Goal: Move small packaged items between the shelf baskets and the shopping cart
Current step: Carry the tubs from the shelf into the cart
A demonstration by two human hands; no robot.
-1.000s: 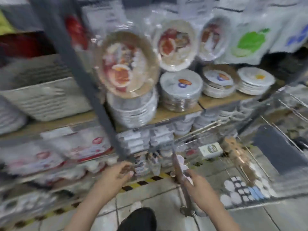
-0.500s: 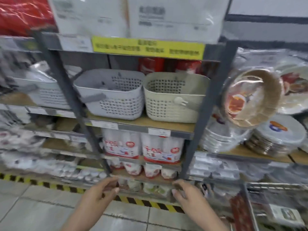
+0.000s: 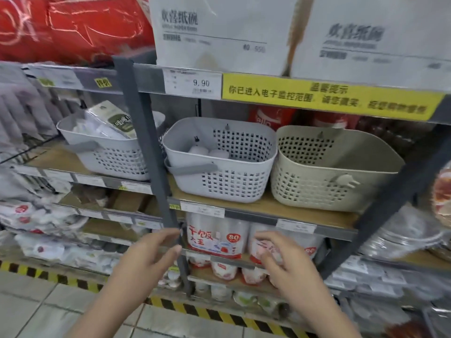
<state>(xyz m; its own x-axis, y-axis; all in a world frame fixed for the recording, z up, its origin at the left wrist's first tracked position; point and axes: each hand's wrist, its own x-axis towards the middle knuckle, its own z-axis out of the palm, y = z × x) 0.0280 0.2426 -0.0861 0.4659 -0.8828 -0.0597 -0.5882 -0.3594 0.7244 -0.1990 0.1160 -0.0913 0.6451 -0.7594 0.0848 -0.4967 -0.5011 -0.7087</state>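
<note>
Reaching empty, fingers loose, left hand [image 3: 144,261], right hand [image 3: 288,262], grey upright [image 3: 156,167] fronting, perhaps, baskets [image 3: 219,162].

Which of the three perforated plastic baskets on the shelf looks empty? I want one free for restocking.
The beige perforated plastic basket at the right: no items show inside. The middle grey basket holds white round items; the left grey basket holds packages.

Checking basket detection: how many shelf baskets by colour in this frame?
Grey baskets: 2, the left one with packets inside, the middle one with white items inside
Beige basket: 1, contents not visible
Total: 3
</note>
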